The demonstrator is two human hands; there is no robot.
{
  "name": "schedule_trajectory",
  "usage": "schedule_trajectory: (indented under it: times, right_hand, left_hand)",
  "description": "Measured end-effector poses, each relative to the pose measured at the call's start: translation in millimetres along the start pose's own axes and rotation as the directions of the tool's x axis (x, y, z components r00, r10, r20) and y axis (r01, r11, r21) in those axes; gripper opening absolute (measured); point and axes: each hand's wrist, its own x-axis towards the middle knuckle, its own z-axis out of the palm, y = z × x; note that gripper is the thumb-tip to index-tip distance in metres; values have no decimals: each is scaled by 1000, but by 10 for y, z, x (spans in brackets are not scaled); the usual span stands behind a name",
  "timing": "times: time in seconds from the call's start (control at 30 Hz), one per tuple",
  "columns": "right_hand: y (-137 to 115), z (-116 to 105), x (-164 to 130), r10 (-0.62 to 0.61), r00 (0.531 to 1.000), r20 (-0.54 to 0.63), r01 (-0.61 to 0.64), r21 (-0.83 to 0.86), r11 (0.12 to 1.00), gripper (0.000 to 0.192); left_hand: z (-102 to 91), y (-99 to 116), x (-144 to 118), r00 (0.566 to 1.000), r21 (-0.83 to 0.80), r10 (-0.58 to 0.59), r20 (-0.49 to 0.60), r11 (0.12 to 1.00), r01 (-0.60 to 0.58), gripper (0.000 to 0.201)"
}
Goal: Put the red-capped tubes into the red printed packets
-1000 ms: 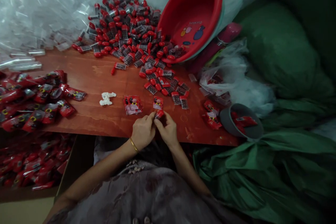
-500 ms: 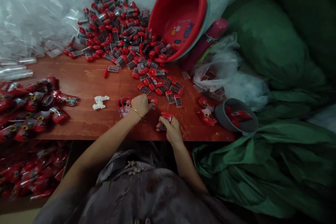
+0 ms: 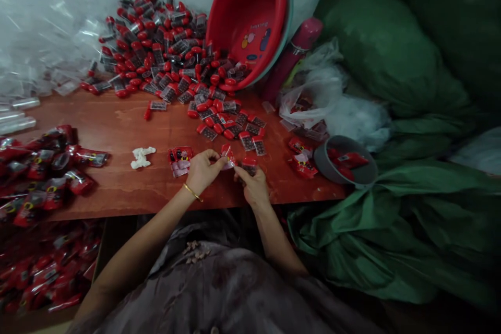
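My left hand (image 3: 201, 171) pinches a small red printed packet (image 3: 227, 156) just above the wooden table (image 3: 117, 120). Beside it, my right hand (image 3: 254, 185) grips a small red-capped clear container (image 3: 249, 164), and its fingers touch the packet too. A short stack of the same red packets (image 3: 179, 160) lies just left of my left hand. Behind the hands, a big pile of red-capped containers (image 3: 164, 52) spills from a tipped red basin (image 3: 250, 15).
Filled red bags (image 3: 43, 167) heap at the table's left, with more in a box below (image 3: 43, 271). A white scrap (image 3: 141, 157), a grey bowl (image 3: 346, 159) with red pieces, clear plastic bags (image 3: 39, 26), a pink bottle (image 3: 291, 57) and green sacks (image 3: 391, 62) surround the table.
My left hand reached to the packets on the table, picked one up and brought it back to my right hand, which kept the container. The view has shifted rightward.
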Motion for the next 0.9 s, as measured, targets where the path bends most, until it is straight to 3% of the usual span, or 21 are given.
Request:
schedule_trajectory:
  times: [0.17, 0.3, 0.37, 0.5, 0.6, 0.73, 0.8, 0.9]
  right_hand:
    - [-49, 143, -55, 30, 1000, 4, -30, 93, 995, 27]
    - [-39, 200, -119, -4, 1000, 10, 3, 86, 996, 27]
    - [-31, 209, -137, -23, 999, 39, 21, 34, 999, 28]
    - [-25, 205, -155, -48, 992, 114, 57, -82, 995, 28]
    - [-60, 176, -184, 11, 977, 211, 9, -94, 995, 27]
    - [-166, 108, -275, 124, 920, 371, -88, -114, 990, 29]
    - [-210, 75, -334, 157, 894, 420, -69, -217, 974, 28]
    - [-227, 52, -398, 152, 897, 416, -31, -284, 958, 34]
  left_hand:
    - [32, -1, -180, 999, -363, -45, 2, 931, 42, 29]
    - [-11, -29, -248, 969, -612, -148, 196, 754, 239, 44]
    - [-57, -45, -274, 948, -632, -165, 271, 713, 304, 44]
    - [-136, -68, -302, 951, -659, -222, 216, 685, 310, 41]
    - [-188, -76, -299, 940, -694, -290, 181, 639, 331, 40]
    - [-264, -84, -286, 895, -728, -367, 252, 538, 426, 42]
    - [-281, -88, -286, 876, -737, -381, 297, 492, 464, 43]
    - [-267, -88, -299, 873, -743, -368, 319, 475, 472, 44]
